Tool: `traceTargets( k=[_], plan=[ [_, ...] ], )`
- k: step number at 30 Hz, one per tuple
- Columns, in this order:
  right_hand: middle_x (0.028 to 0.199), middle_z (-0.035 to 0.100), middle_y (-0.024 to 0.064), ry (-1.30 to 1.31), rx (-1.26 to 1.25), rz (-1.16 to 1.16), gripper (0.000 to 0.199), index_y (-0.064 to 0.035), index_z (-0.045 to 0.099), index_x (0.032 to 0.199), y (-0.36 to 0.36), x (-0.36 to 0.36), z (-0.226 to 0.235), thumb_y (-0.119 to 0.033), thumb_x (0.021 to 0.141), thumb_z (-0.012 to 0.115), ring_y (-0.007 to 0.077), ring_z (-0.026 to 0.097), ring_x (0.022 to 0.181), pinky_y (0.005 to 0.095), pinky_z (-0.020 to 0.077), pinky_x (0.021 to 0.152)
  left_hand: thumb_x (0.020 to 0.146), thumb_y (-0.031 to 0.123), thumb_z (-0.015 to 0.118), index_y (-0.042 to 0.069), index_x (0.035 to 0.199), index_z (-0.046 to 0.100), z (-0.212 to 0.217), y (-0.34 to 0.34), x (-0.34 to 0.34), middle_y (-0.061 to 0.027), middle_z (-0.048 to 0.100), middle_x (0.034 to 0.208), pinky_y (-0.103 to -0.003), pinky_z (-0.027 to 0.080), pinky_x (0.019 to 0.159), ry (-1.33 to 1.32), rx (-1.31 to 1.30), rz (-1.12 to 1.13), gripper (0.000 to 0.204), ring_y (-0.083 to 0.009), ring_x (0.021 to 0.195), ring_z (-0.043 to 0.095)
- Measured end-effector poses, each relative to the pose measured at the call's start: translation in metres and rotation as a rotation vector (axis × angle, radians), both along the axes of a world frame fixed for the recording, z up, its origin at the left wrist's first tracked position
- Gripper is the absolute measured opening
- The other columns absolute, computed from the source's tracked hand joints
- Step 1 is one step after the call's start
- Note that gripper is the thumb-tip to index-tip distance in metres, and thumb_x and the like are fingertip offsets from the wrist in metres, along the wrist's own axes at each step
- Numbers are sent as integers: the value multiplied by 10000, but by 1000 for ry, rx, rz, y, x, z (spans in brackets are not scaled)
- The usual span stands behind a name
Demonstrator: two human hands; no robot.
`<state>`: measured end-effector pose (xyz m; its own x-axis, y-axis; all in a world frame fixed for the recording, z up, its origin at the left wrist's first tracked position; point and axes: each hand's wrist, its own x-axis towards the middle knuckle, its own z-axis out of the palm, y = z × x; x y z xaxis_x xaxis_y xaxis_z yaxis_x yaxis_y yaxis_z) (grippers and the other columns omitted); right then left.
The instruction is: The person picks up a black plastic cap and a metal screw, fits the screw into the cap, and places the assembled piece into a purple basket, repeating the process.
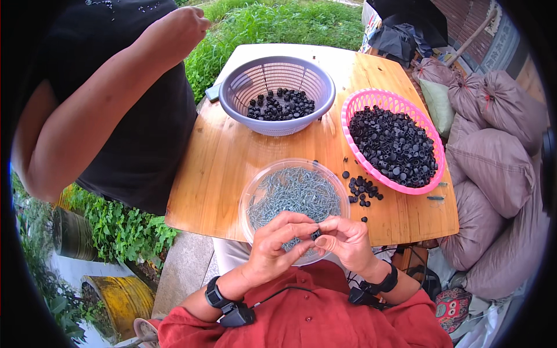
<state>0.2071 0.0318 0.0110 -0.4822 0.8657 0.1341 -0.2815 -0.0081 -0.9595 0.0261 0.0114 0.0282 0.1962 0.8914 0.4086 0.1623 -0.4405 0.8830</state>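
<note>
Head view. The left hand and the right hand meet just past the near edge of the wooden table, over the near rim of the clear bowl of grey screws. Both sets of fingers are curled closed, pinching one small black cap between thumb and fingertips of the two hands. Whether a screw is also held cannot be told; the fingers hide it.

The cap appears light, rigid and smooth. Judged from its size, it is easy to drop, and it is best held by its outer wall in a fingertip pinch.

A scatter of loose caps lies toward the table's right near corner, just beside the pink basket filled with the same black parts at the right edge. A lilac basket holding fewer caps stands toward the far edge, centre.

A second person in a black shirt stands at the left edge, one arm bent upward. Filled sacks are piled beyond the right edge.
</note>
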Motion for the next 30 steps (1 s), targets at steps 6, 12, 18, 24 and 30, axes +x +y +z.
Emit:
traceTargets(
  k=[6, 12, 18, 24, 30],
  plan=[
    [837, 606, 79, -94, -70, -9, 174, 49, 590, 995, 0, 3, 10, -32, 840, 594, 112, 599, 699, 216, 500, 589, 695, -66, 646, 13, 1006, 616, -7, 1, -5, -125, 595, 928, -287, 501, 649, 97, 98, -11, 322, -225, 782, 608],
    [847, 624, 71, -70, -239, -43, 150, 43, 579, 984, -4, -1, 16, 10, 840, 561, 114, 616, 744, 224, 519, 633, 676, -52, 686, 26, 1008, 633, -5, -1, -4, -123, 618, 914, -279, 502, 623, 90, 46, 37, 345, -193, 753, 612],
    [841, 611, 48, -110, -271, -34, 143, 25, 563, 967, -3, -3, 20, 19, 824, 574, 98, 608, 745, 224, 514, 639, 651, -34, 711, 37, 980, 648, -8, 1, -3, -119, 639, 868, -280, 501, 623, 161, 170, 88, 342, -223, 753, 620],
    [821, 579, 20, -210, -156, -34, 136, 11, 534, 936, -4, -3, 14, 35, 809, 577, 83, 600, 753, 217, 505, 658, 688, -47, 694, 25, 953, 650, -13, -3, -3, -112, 631, 889, -270, 509, 657, 70, 11, 36, 278, -188, 794, 620],
    [844, 576, 24, -147, -136, -13, 159, 21, 525, 957, -3, -3, 18, 53, 806, 564, 83, 599, 771, 217, 505, 671, 765, -27, 642, -8, 996, 624, -18, -6, -2, -85, 631, 896, -246, 518, 691, -322, -340, -55, 233, -130, 815, 616]
  ],
)
